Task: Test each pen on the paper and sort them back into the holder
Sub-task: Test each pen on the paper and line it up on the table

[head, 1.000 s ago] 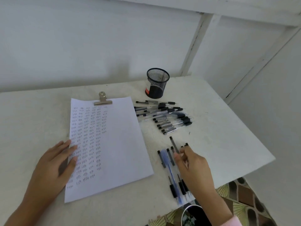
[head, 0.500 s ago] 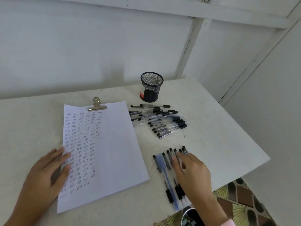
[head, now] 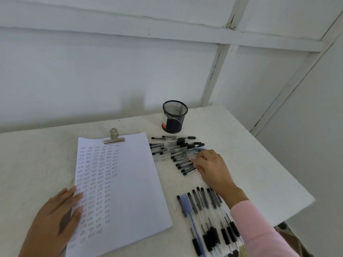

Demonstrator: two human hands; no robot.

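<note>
A white sheet of paper, covered on its left half with small written marks, lies on the table under a metal clip. My left hand rests flat on the paper's lower left edge. A heap of clear pens with black caps lies right of the paper, below the black mesh holder. My right hand reaches into the heap's right side, fingertips touching pens; whether it grips one I cannot tell. A second row of pens lies near the table's front edge, under my right forearm.
The white table ends at a right edge and a front right corner close to the near row of pens. White wall panels stand behind the table. A patterned floor shows below the corner.
My right hand left the near row of pens and moved up to the heap by the holder. The left hand stays on the paper. The camera view shifted upward.
</note>
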